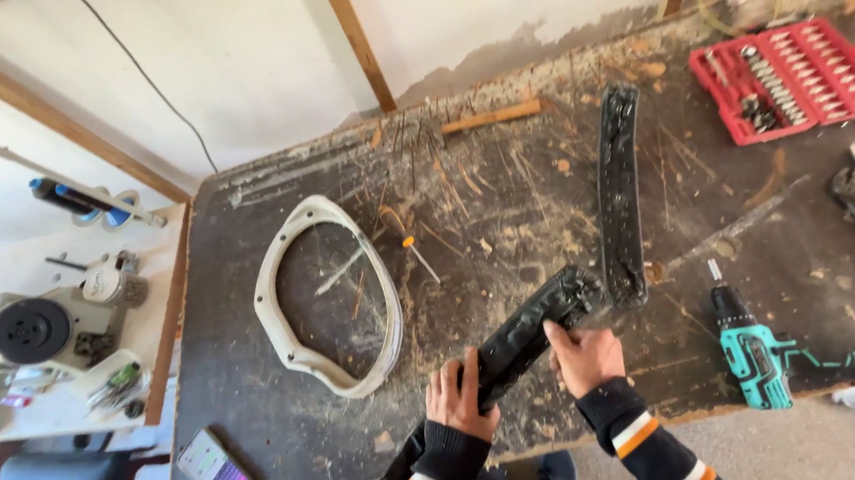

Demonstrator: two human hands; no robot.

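A red rectangular socket case (pixel 793 79) lies open at the upper right. At lower centre, the left hand (pixel 456 400) and right hand (pixel 587 356) both clench a long black strip (pixel 531 332), fingers wrapped around its middle.

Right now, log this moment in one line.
left hand: grips black strip | right hand: grips it too | cordless drill: idle on workbench

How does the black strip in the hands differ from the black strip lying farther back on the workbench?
The held black strip is gripped by the left hand and right hand; the lying black strip is untouched, flat on the workbench. The held black strip runs diagonally toward the person, its lower end past the bench edge; the lying black strip runs nearly straight away. Both are long, narrow, black and textured, and their near ends almost meet.
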